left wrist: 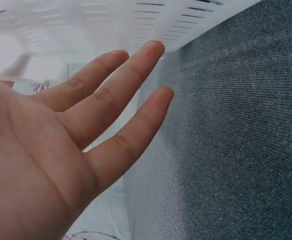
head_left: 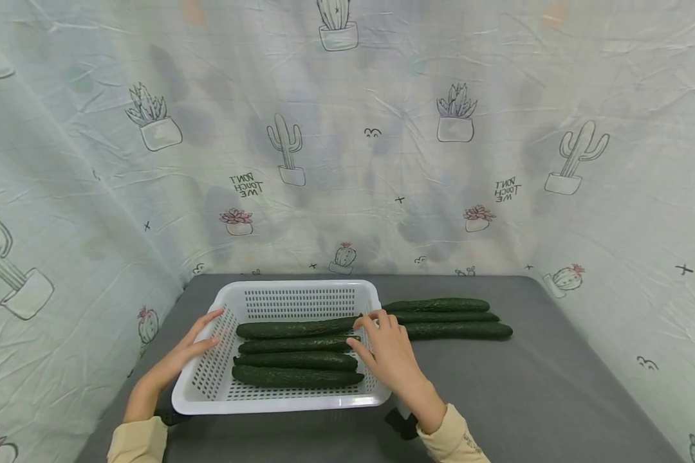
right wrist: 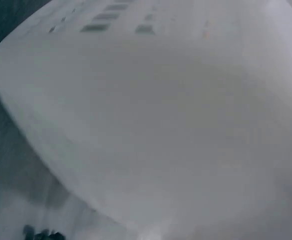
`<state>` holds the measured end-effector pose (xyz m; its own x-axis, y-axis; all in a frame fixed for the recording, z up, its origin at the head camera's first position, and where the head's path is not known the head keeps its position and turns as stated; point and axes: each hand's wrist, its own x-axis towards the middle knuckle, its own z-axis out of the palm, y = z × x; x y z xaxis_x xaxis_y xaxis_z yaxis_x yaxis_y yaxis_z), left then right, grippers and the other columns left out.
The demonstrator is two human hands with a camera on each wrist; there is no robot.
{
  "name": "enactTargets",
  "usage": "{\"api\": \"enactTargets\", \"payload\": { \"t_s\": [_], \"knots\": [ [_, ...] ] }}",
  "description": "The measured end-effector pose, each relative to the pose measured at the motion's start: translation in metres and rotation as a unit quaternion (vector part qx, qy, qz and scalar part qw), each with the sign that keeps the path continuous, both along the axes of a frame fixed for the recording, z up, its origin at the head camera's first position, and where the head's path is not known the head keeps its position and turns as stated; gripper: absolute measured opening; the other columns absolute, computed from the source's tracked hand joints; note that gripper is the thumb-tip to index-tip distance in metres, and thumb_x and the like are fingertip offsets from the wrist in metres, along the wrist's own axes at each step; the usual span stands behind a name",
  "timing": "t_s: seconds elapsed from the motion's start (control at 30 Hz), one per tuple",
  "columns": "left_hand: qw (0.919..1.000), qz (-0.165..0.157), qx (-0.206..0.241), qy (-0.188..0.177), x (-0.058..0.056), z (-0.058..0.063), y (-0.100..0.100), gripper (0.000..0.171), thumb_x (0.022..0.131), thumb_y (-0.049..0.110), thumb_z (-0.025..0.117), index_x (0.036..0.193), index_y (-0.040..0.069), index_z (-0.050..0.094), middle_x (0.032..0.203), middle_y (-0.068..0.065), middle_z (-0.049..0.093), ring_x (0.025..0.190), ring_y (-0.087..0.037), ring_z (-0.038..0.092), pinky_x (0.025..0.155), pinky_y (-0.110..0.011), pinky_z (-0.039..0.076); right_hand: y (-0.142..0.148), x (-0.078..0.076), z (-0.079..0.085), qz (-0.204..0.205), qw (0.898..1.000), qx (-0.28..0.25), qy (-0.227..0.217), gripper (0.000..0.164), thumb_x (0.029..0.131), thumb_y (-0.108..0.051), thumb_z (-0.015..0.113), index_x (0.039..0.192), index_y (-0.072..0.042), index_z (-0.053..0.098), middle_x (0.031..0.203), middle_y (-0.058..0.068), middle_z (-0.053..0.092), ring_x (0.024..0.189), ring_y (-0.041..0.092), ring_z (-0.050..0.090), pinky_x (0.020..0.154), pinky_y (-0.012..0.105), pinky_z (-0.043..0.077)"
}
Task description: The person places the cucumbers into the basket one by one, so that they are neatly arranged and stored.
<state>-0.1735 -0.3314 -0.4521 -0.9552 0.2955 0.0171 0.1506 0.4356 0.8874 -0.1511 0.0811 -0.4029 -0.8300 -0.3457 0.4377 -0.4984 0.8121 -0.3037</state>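
A white perforated plastic basket stands on the table, with several dark green cucumbers lying side by side in it. At its left rim is my left hand, thumb and fingertips over the edge. The left wrist view shows this hand's fingers extended and spread beside the basket's outer wall. My right hand reaches over the right rim, its loosely bent fingers close to the cucumbers' right ends and nothing visible in its grasp. The basket's white wall fills most of the right wrist view, where that hand is not seen.
Three more cucumbers lie on the grey table right of the basket, their left ends partly hidden behind its rim and my right hand. A pale curtain printed with potted cacti hangs behind the table and along both sides.
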Motion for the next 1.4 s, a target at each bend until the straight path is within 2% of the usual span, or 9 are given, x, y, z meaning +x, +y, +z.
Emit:
{"api": "enactTargets", "payload": {
  "t_s": [0.27,0.4,0.7,0.93,1.4],
  "knots": [
    [1.0,0.0,0.001,-0.001,0.0,0.0,0.0,0.061,0.098,0.02,0.043,0.15,0.016,0.01,0.153,-0.02,-0.006,0.135,-0.049,-0.004,0.09,-0.075,0.013,0.033,-0.012,-0.008,0.015,0.999,-0.028,-0.008,0.026,0.088,-0.035,0.062,0.108,-0.017,0.06,0.106,0.006,0.052,0.093,0.024,0.047,0.072,0.038,0.037],
    [1.0,0.004,-0.003,-0.001,-0.001,0.0,0.0,0.061,0.098,0.021,0.043,0.15,0.017,0.011,0.152,-0.02,-0.005,0.135,-0.049,-0.004,0.089,-0.076,0.013,0.049,-0.02,-0.014,0.016,0.999,-0.022,-0.02,0.029,0.088,-0.034,0.063,0.11,-0.017,0.059,0.105,0.007,0.051,0.093,0.025,0.046,0.073,0.038,0.037],
    [1.0,-0.001,-0.001,0.006,-0.001,-0.001,0.001,0.061,0.098,0.02,0.042,0.15,0.016,0.011,0.153,-0.019,-0.004,0.135,-0.049,-0.004,0.09,-0.075,0.014,0.089,-0.038,-0.035,0.004,0.999,-0.006,-0.036,0.029,0.089,-0.034,0.061,0.11,-0.015,0.059,0.105,0.009,0.053,0.095,0.029,0.047,0.076,0.046,0.039],
    [1.0,-0.002,-0.002,0.005,0.002,0.003,0.003,0.06,0.098,0.02,0.042,0.15,0.017,0.01,0.153,-0.018,-0.005,0.136,-0.049,-0.004,0.09,-0.075,0.014,0.116,-0.05,-0.05,0.007,0.996,-0.014,-0.083,0.035,0.09,-0.039,0.059,0.116,-0.016,0.058,0.111,0.009,0.052,0.101,0.03,0.046,0.083,0.053,0.036],
    [1.0,0.002,0.0,0.002,0.001,0.001,0.001,0.06,0.098,0.021,0.042,0.15,0.019,0.011,0.153,-0.017,-0.005,0.136,-0.048,-0.005,0.09,-0.076,0.012,0.15,-0.072,-0.078,-0.016,0.996,0.012,-0.082,0.038,0.089,-0.036,0.06,0.122,-0.015,0.057,0.122,0.017,0.048,0.114,0.042,0.041,0.094,0.065,0.026]
  ]
}}
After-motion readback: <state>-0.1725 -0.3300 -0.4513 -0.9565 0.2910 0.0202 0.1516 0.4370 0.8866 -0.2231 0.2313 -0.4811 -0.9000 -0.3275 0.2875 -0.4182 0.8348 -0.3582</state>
